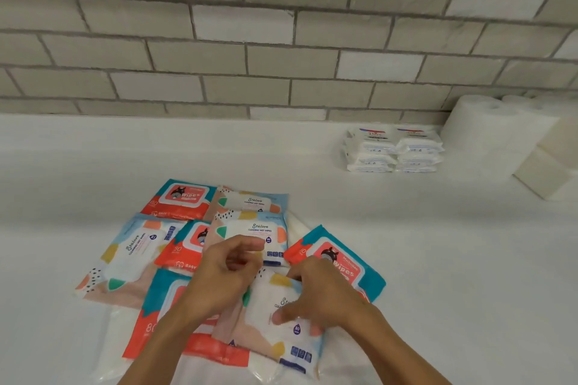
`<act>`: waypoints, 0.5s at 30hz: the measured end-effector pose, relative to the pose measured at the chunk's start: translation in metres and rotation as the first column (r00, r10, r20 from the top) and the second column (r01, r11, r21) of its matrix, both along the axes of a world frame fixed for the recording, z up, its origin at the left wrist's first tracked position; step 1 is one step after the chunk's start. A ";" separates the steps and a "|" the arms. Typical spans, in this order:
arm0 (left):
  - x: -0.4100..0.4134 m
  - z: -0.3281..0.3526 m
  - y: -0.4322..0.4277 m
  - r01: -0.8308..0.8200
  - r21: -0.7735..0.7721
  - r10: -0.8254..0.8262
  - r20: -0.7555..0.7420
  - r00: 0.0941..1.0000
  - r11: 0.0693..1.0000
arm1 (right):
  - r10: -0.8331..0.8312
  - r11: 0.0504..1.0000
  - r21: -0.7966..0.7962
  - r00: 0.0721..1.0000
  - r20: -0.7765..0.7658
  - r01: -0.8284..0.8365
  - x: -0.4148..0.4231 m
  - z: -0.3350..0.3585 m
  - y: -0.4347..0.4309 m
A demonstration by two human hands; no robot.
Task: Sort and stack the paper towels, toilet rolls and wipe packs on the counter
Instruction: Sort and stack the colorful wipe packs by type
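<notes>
A white counter [93,159] seen from above, backed by a grey tiled wall [250,25]. Two bare hands work over a loose spread of flat wipe packs that runs from the centre of the view down to 6 and 7 o'clock.

The right hand [322,294] grips the nearest Stalove pack [281,337], a pastel wrapper of cleaning wet wipes at 6 o'clock. Its thumb presses the top face and its fingers curl over the far edge. The left hand [225,272] is just beside it, at its 10 o'clock, with fingers curled toward the thumb. Blur hides whether it pinches anything. The hands are close together but apart.

The gripped pack lies partly over a near baby wipes pack [162,312], red and teal, at its 9 o'clock. A right baby wipes pack [341,259] sits at its 1 o'clock, tilted. At 12 o'clock from the hands lies a centre Stalove pack [250,230], with a far Stalove pack [253,201] just beyond it. A far baby wipes pack [181,198] and a middle baby wipes pack [184,247] lie toward 11 and 10 o'clock. A tilted Stalove pack [128,256] rests at 9 o'clock.

Well apart, at 2 o'clock by the wall, white Dove wipe packs [394,148] stand in two neat stacks side by side. Just beside them, at 3 o'clock, are upright white paper towel rolls [481,134].
</notes>
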State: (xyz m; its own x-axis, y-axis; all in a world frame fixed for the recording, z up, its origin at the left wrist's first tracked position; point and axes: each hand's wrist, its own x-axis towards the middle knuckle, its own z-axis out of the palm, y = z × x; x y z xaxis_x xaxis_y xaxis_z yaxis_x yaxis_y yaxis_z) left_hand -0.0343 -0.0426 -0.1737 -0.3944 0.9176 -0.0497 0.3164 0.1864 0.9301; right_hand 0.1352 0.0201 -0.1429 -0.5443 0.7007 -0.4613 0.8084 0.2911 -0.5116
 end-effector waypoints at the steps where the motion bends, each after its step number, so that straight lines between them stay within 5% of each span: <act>1: -0.002 0.001 -0.001 -0.015 0.002 0.015 0.021 1.000 1.000 | -0.005 1.000 -0.023 1.000 -0.010 0.005 0.001 0.002 0.002; 15: 0.006 0.018 -0.030 0.146 -0.110 -0.098 0.361 0.928 0.983 | -0.314 0.946 -0.200 0.879 -0.360 0.257 0.008 0.015 0.010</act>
